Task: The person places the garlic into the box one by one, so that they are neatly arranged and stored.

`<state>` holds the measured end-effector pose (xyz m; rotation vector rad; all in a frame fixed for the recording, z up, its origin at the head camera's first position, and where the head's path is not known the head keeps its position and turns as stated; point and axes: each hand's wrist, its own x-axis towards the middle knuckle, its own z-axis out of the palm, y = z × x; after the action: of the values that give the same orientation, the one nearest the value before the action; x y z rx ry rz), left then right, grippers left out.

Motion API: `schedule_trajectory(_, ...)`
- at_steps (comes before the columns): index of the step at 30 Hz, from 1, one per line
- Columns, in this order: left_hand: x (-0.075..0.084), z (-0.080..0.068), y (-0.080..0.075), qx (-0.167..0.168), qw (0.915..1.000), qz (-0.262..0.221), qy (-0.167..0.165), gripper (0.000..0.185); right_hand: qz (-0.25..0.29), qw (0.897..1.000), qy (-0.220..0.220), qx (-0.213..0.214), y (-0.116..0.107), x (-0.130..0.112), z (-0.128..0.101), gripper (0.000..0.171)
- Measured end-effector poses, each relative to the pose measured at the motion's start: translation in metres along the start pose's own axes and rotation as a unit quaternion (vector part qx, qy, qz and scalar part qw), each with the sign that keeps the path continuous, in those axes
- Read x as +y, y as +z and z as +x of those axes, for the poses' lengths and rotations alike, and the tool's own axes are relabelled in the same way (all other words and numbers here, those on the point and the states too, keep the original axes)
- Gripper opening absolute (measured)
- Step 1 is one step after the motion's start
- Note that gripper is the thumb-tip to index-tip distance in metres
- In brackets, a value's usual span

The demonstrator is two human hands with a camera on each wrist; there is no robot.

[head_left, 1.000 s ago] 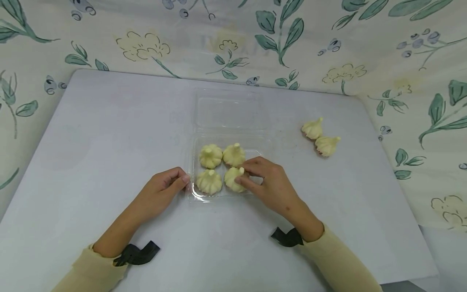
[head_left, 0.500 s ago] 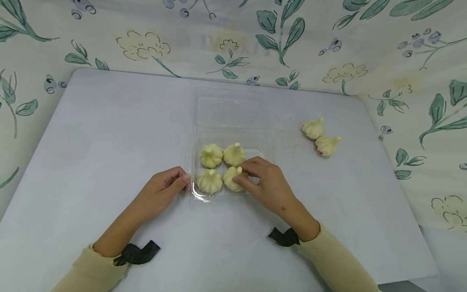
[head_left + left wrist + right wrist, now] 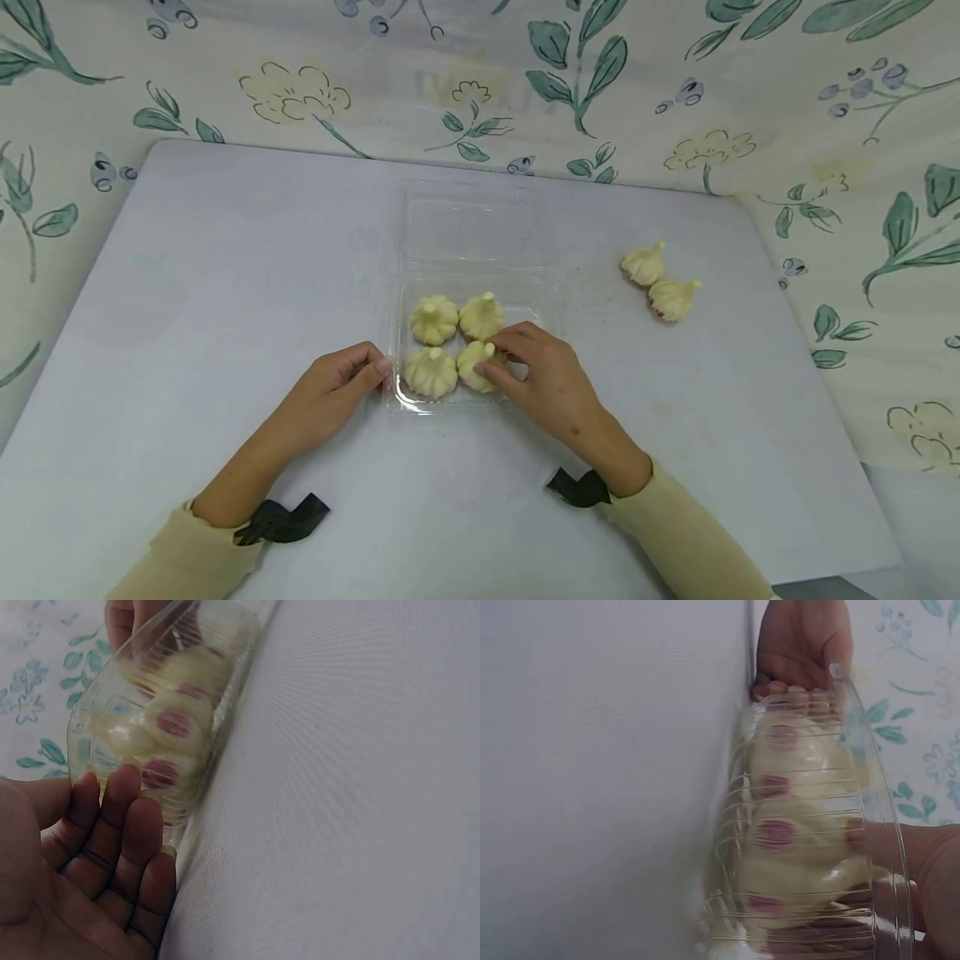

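A clear plastic clamshell container (image 3: 525,292) lies open on the table with its lid (image 3: 472,223) folded back. In its base, my right hand (image 3: 551,379) holds a garlic bulb (image 3: 472,367) between thumb and fingers at the front right. Three more bulbs sit in there: a garlic bulb (image 3: 431,372) at the front left, another garlic bulb (image 3: 434,320) behind it, and a third garlic bulb (image 3: 482,317) at the back. At the container's left edge, my left hand (image 3: 337,387) pinches the rim, fingertips against the ribbed wall (image 3: 176,712) in the left wrist view.
Two loose garlic bulbs (image 3: 672,300) lie close together on the right of the white table (image 3: 247,250). Flower-patterned cloth (image 3: 420,75) hangs behind the table. Black straps (image 3: 281,521) stick out from both wrists beside the sleeves.
My right hand has shifted slightly left with the front-right garlic bulb, which now sits nearer the front-left one. The left hand keeps its place on the rim.
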<state>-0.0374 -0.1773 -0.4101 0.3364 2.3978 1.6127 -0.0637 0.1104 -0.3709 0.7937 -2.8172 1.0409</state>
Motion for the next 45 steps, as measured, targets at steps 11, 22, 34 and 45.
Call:
schedule_trajectory(11,0.003,0.0,0.0,0.003,1.0,0.004,-0.007,0.022,-0.005,1.0,0.004,-0.005,0.0,-0.001,0.0,0.025)
schedule_trajectory(22,0.003,0.001,0.0,0.001,1.0,0.001,-0.007,0.022,0.004,1.0,0.01,-0.005,-0.001,-0.002,0.0,0.027)
schedule_trajectory(34,0.004,0.0,-0.001,-0.002,0.9999,0.003,-0.01,0.023,-0.011,1.0,0.012,-0.006,-0.007,-0.004,-0.002,0.029)
schedule_trajectory(45,0.005,-0.001,-0.001,0.003,0.9999,0.005,-0.013,0.022,-0.016,1.0,-0.01,0.003,-0.013,-0.001,-0.002,0.032)
